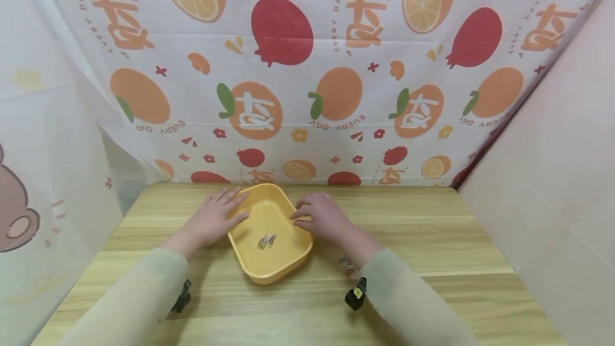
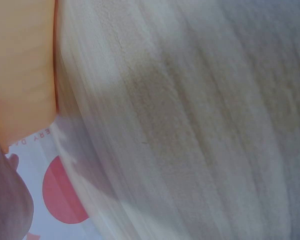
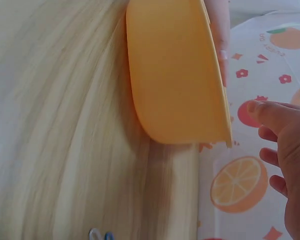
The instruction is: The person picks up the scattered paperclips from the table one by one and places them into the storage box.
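Yellow tray (image 1: 288, 212) sits on the worktop (image 1: 432, 239), just past centre toward 12 o'clock, skewed with one corner toward the person. A small cluster of paper clips (image 1: 266, 241) lies on its floor, toward the 6 o'clock side. A few more clips (image 1: 347, 266) lie on the worktop at about 4 o'clock of the tray, beside the right sleeve; the right wrist view shows two of them (image 3: 100, 234) on the wood.

Judgement: part of the clips are in, part remain outside, so the work looks roughly midway.

Left hand (image 1: 213, 220): fingers straight and spread, lying against the tray's 9 o'clock rim, palm on the worktop. Right hand (image 1: 323, 217): fingers loosely bent, tips at the 3 o'clock rim; holding nothing visible, grip on the rim not confirmed.
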